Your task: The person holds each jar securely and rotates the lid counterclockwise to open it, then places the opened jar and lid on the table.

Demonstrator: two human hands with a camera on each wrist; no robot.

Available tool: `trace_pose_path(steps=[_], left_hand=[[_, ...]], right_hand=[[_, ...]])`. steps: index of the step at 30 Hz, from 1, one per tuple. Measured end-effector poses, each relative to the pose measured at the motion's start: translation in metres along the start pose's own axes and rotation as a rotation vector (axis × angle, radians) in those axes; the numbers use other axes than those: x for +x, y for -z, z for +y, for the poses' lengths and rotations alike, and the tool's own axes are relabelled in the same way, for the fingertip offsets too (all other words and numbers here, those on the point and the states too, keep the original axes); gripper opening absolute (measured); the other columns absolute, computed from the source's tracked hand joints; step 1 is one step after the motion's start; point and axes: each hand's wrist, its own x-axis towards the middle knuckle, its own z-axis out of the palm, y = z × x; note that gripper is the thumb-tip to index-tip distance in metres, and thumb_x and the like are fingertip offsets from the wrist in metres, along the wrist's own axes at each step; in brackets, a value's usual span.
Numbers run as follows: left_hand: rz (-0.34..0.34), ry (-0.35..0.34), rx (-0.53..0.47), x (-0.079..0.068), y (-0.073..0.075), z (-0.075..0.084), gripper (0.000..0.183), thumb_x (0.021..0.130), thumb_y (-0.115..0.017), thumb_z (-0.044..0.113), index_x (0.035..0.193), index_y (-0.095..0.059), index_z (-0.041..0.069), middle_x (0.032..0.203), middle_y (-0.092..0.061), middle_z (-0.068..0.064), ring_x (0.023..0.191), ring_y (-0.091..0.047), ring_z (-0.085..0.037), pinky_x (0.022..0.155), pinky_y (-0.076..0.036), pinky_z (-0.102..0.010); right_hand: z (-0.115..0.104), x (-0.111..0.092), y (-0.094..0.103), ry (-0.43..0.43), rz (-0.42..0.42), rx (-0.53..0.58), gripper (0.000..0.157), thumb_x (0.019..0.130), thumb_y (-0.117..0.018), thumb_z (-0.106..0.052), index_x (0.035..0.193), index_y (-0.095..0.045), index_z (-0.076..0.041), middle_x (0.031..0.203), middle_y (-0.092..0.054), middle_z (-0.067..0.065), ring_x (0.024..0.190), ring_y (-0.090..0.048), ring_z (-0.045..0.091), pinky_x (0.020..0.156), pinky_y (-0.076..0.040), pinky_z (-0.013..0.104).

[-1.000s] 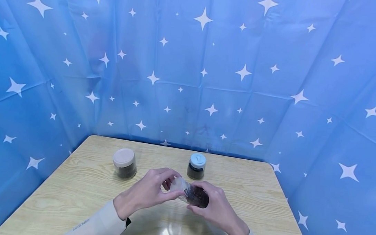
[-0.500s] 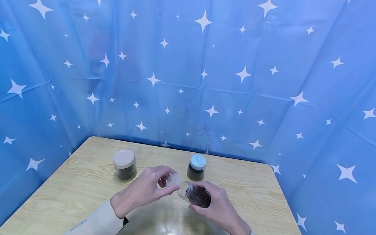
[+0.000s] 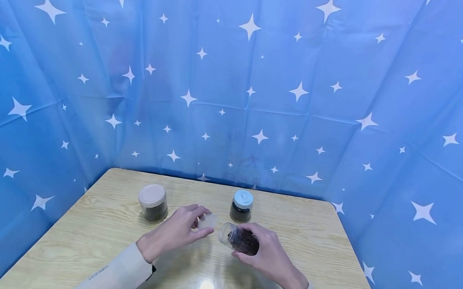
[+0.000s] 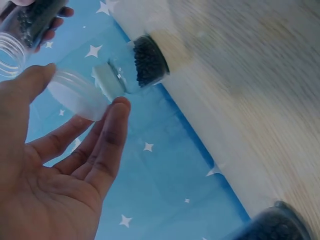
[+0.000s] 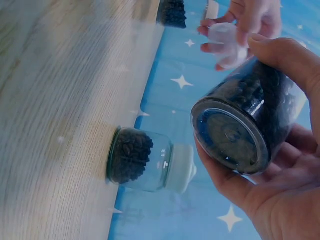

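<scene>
My left hand (image 3: 178, 231) pinches a translucent white lid (image 4: 77, 94) by its edge, between the thumb and the fingertips. To its right, my right hand (image 3: 265, 255) grips a clear jar (image 3: 243, 241) of dark beans around its body. The jar is tilted on its side, its bare threaded mouth turned toward the lid. A gap separates lid and mouth. In the right wrist view the jar's round base faces the camera, and the dark beans show through its wall.
A jar with a light blue lid (image 3: 243, 199) and dark beans stands just behind my hands. Farther left is a wider jar with a pale pink lid (image 3: 153, 195). Both are on the wooden table (image 3: 79, 224), backed by a blue star-patterned curtain (image 3: 218, 76).
The lid has come off the jar's mouth and moved left with my left hand. My right hand with the jar has stayed nearly in place.
</scene>
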Motion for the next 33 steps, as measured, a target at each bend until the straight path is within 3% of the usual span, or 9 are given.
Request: trace_pose_path(steps=[11,16,21,33], left_hand=[[-0.071,0.064,0.051,0.001,-0.003,-0.015,0.048,0.105,-0.089,0.029,0.144,-0.076,0.003,0.119,-0.079,-0.012,0.093,-0.074,-0.016,0.077,-0.062,-0.026],[-0.100,0.084,0.091,0.000,-0.006,-0.019,0.049,0.105,-0.089,0.030,0.145,-0.076,0.003,0.126,-0.079,-0.015,0.103,-0.079,-0.025,0.089,-0.069,-0.042],[-0.128,0.104,0.104,0.000,-0.009,-0.024,0.051,0.104,-0.089,0.031,0.145,-0.076,0.004,0.130,-0.078,-0.017,0.116,-0.080,-0.033,0.103,-0.069,-0.055],[-0.153,0.119,0.137,0.006,-0.016,-0.032,0.052,0.099,-0.094,0.025,0.144,-0.077,0.004,0.132,-0.079,-0.018,0.116,-0.080,-0.034,0.101,-0.070,-0.055]], right_hand=[[0.000,-0.002,0.001,0.002,0.001,-0.013,0.064,0.084,-0.107,-0.023,0.140,-0.077,-0.018,0.132,-0.085,-0.004,0.118,-0.082,0.015,0.096,-0.070,0.034],[0.001,-0.003,0.001,-0.002,0.000,-0.009,0.063,0.084,-0.107,-0.022,0.140,-0.077,-0.019,0.131,-0.085,-0.004,0.117,-0.082,0.015,0.093,-0.070,0.032],[0.001,-0.004,0.002,-0.006,-0.006,-0.007,0.063,0.085,-0.107,-0.023,0.141,-0.077,-0.020,0.132,-0.085,-0.004,0.118,-0.081,0.014,0.093,-0.070,0.031],[0.000,-0.005,0.007,-0.016,0.001,-0.010,0.065,0.085,-0.107,-0.022,0.143,-0.077,-0.021,0.132,-0.085,-0.004,0.117,-0.082,0.015,0.092,-0.070,0.032]])
